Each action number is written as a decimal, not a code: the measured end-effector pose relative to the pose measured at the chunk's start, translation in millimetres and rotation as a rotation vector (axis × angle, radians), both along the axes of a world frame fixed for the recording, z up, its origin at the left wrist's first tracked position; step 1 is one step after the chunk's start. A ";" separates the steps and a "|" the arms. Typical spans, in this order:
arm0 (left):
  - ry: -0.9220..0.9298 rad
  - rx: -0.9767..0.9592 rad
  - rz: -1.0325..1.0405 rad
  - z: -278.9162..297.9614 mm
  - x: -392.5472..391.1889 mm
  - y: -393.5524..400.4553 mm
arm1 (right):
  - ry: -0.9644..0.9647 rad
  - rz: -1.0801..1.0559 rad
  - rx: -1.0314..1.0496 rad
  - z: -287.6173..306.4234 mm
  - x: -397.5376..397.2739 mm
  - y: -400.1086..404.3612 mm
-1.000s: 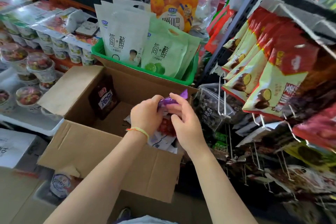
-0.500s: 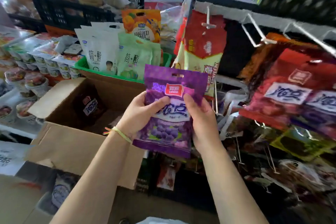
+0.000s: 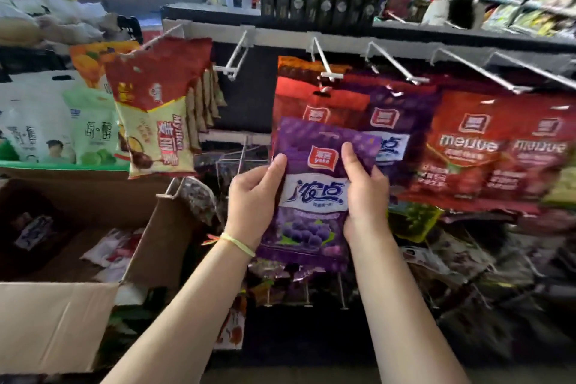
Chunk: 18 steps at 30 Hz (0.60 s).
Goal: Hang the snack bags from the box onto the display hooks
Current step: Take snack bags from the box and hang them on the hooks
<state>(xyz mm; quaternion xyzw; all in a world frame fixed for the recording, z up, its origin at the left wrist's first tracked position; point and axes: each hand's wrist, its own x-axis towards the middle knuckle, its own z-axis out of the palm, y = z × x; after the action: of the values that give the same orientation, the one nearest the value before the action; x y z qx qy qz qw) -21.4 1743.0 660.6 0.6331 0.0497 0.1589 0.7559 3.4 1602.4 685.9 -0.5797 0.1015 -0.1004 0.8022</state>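
Both hands hold a purple grape snack bag (image 3: 314,196) upright in front of the display rack. My left hand (image 3: 254,199) grips its left edge and my right hand (image 3: 364,190) grips its right edge. The bag's hang hole is at its top, below a white display hook (image 3: 324,67) that carries red and purple bags of the same brand (image 3: 389,121). To the left, one white hook (image 3: 235,62) sticks out bare. The open cardboard box (image 3: 62,315) stands at the lower left with several bags (image 3: 109,252) lying inside.
More white hooks (image 3: 486,72) run along the rack's top rail to the right, above red bags (image 3: 464,146). A red and yellow bag (image 3: 156,115) hangs at the left. A green crate (image 3: 56,165) of white and green pouches sits behind the box. Lower hooks hold dark bags.
The purple bag has come out of the box and risen to the right, up to the row of hanging bags. My view has swung from the box toward the rack.
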 end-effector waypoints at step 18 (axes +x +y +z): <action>0.090 0.213 -0.256 12.6 43.1 -84.9 | -0.111 -0.195 -0.064 42.4 69.8 -94.6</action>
<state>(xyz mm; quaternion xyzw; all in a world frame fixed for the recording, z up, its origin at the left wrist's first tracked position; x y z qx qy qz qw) 21.7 1658.0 673.3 0.7171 -0.0147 0.0374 0.6958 73.2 1507.9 728.3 -0.5859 0.1096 -0.2132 0.7741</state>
